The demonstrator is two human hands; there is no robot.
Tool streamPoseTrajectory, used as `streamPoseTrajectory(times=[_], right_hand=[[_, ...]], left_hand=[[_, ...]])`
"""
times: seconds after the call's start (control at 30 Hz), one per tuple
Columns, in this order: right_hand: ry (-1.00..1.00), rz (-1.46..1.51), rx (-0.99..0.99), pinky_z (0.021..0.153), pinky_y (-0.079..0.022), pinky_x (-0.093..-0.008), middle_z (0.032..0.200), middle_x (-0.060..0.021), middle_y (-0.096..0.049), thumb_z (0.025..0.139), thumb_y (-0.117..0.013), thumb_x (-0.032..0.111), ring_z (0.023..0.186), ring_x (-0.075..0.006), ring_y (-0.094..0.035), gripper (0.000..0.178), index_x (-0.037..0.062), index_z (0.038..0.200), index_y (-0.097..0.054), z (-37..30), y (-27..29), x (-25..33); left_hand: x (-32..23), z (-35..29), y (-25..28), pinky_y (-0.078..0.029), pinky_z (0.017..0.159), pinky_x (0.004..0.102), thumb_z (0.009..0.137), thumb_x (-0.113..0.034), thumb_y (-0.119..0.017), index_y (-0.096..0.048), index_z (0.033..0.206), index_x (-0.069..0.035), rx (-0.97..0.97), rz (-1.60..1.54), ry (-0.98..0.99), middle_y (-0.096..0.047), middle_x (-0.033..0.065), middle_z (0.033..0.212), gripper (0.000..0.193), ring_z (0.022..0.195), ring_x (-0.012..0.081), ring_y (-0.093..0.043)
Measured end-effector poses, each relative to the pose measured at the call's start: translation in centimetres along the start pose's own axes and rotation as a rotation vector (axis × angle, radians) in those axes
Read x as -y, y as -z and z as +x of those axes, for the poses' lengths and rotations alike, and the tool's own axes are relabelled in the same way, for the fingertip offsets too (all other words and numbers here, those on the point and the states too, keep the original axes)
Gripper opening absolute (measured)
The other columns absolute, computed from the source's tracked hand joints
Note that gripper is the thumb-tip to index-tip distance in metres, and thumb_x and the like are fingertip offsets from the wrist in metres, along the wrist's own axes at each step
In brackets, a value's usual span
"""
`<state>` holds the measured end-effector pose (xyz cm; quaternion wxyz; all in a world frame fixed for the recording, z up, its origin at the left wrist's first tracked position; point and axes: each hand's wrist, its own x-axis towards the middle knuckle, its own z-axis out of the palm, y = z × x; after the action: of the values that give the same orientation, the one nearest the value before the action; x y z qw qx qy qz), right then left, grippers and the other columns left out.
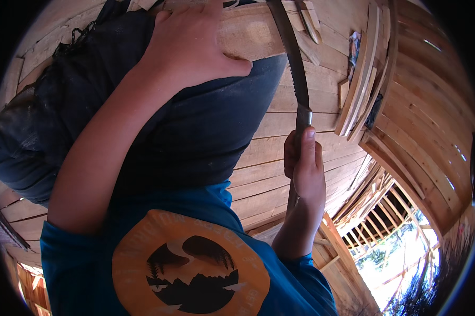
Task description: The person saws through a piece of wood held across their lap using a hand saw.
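head view: right hand (pixel 304 166) grip closed on saw (pixel 295 68) handle; left hand (pixel 187 45) flat on plank (pixel 248 34).

Loose wooden offcuts (pixel 359 79) lie stacked near the plank floor's (pixel 279 163) right edge, beside a slatted wooden wall (pixel 432 116).

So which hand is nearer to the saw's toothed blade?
Right. The right hand grips the saw's handle directly below the toothed blade; the left hand presses the wooden plank beside it.
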<state>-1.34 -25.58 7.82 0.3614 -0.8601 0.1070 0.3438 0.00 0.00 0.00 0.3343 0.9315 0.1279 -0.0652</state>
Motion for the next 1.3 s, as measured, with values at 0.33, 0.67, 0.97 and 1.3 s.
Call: streamPoseTrajectory(times=[0.33,0.67,0.97,1.3], right_hand=[[-0.078,-0.052,0.065,0.043,-0.020,-0.0232,0.057,0.0064,-0.034,0.101,-0.035,0.062,0.048,-0.0041,-0.029,0.060,0.0114,0.072,-0.047,1.1,3.3,0.6],[0.012,0.014,0.012,0.042,-0.016,-0.0230,0.058,0.0081,-0.029,0.099,-0.032,0.067,0.048,-0.0029,-0.025,0.062,0.0130,0.071,-0.044,2.2,1.7,-1.5],[0.143,0.076,0.169,0.044,-0.019,-0.0237,0.057,0.0070,-0.031,0.100,-0.034,0.065,0.049,-0.0039,-0.028,0.063,0.0098,0.071,-0.045,2.6,3.4,-3.3],[0.168,0.113,0.082,0.047,-0.023,-0.0260,0.057,0.0057,-0.035,0.106,-0.036,0.049,0.053,-0.0048,-0.030,0.057,0.0060,0.070,-0.047,1.2,3.5,-4.2]], left_hand=[[0.2,-0.4,-2.1,-0.040,0.098,0.0458,0.057,-0.055,-0.080,-0.057,0.120,0.002,-0.120,-0.019,0.003,-0.067,0.0201,0.108,0.088,0.110,0.0346,-0.062],[0.9,-0.7,-3.1,-0.043,0.089,0.0448,0.054,-0.051,-0.085,-0.057,0.105,0.000,-0.259,-0.046,-0.040,-0.067,0.0187,0.100,0.078,0.102,0.0335,-0.064],[-0.7,-1.2,-1.4,-0.042,0.091,0.0425,0.054,-0.048,-0.086,-0.057,0.108,0.001,-0.170,0.021,0.010,-0.065,0.0212,0.099,0.079,0.102,0.0353,-0.062],[-2.9,-0.9,-2.8,-0.042,0.093,0.0434,0.055,-0.045,-0.084,-0.056,0.113,0.004,-0.151,0.116,-0.079,-0.065,0.0253,0.101,0.081,0.103,0.0383,-0.062]])
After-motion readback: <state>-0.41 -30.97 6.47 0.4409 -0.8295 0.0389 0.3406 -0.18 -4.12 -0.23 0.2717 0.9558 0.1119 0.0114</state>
